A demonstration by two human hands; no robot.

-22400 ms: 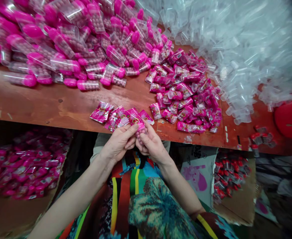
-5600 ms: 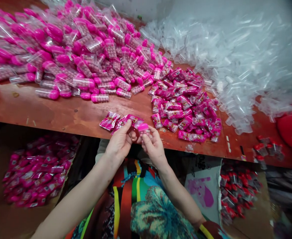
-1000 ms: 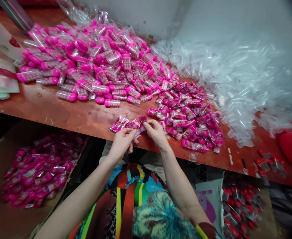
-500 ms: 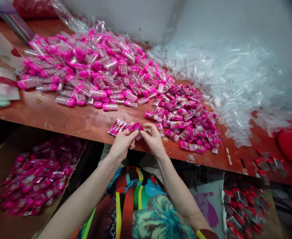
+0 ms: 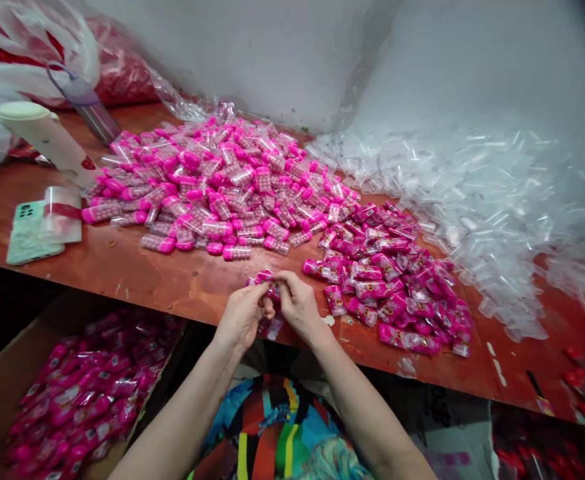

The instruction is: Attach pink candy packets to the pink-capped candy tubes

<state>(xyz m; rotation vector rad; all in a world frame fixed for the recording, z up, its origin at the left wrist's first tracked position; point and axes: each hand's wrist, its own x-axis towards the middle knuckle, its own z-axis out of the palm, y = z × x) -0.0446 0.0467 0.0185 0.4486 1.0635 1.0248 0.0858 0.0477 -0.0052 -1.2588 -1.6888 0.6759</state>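
Close together at the table's front edge, my left hand [image 5: 243, 315] and my right hand [image 5: 300, 305] pinch a small pink printed plastic wrapper [image 5: 273, 291] between fingertips and thumbs. My fingers cover much of it. More pink printed wrappers [image 5: 257, 277] show just behind the fingers, partly hidden. Below my hands a clear, shiny piece [image 5: 275, 328] pokes out at the edge. To the right of my right hand lies a pile of small bottles in pink printed wrappers [image 5: 387, 273]. Beyond my hands is a heap of clear bottles with pink caps and pale pink balls inside [image 5: 222, 187].
Clear plastic pieces [image 5: 472, 187] are heaped at the back right of the red-brown table [image 5: 172, 283]. A phone [image 5: 30, 233], a white tumbler [image 5: 47, 140] and a grey bottle [image 5: 90, 107] stand or lie at the left. Below left, a carton [image 5: 145, 413] holds wrapped pink bottles.
My view has tilted up and left, bringing the phone and tumbler into sight. The pink wrapper, earlier showing flat above my fingertips, is now more covered by my fingers.
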